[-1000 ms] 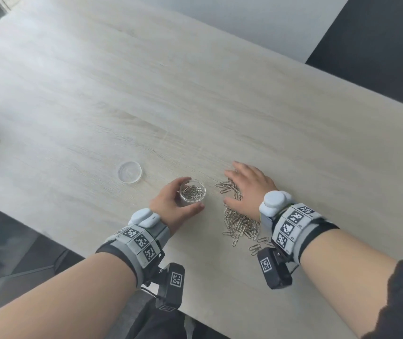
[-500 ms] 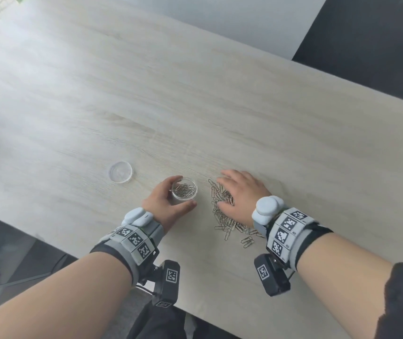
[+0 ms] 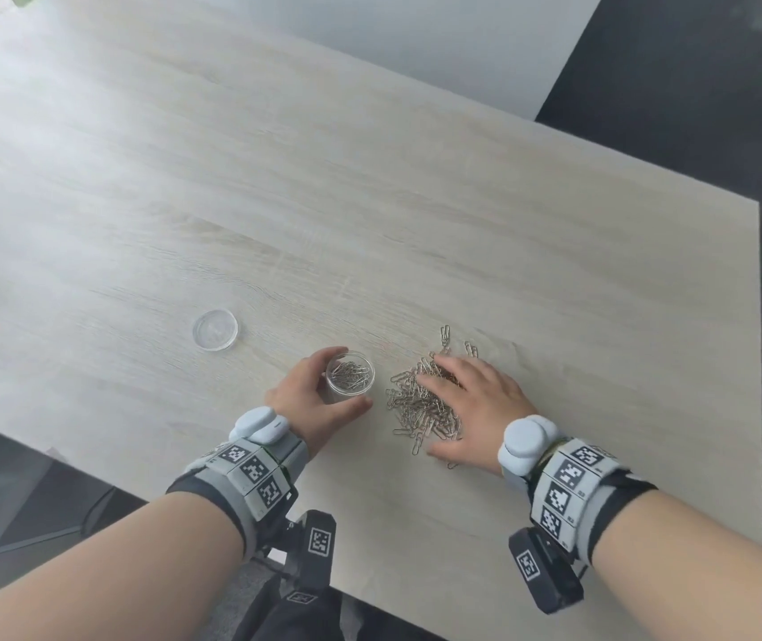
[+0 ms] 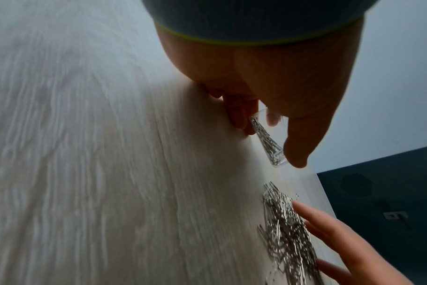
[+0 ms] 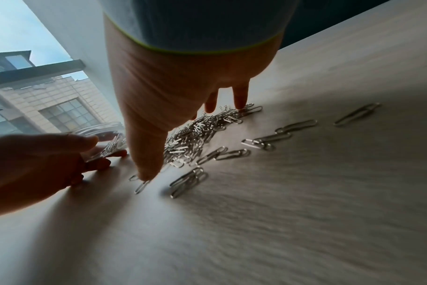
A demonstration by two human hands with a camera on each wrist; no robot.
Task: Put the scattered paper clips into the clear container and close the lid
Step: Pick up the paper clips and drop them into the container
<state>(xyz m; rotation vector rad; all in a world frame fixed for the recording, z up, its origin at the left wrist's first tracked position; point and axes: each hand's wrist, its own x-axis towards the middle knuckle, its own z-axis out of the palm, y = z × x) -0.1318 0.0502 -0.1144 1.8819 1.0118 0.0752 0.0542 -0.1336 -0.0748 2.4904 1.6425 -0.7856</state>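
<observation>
A small clear round container stands on the table with several silver paper clips in it. My left hand grips it, fingers and thumb curled round its wall. Just to its right lies a pile of silver paper clips. My right hand lies flat on the pile with straight, spread fingers. The clear round lid lies apart, to the left of the container.
The light wooden table stretches far ahead and left; its right edge meets dark floor. A few loose clips lie beyond and right of the pile. The near table edge runs just below my wrists.
My right hand has slid over the pile and the clips have bunched closer together beside the container. The left hand keeps holding the container in place.
</observation>
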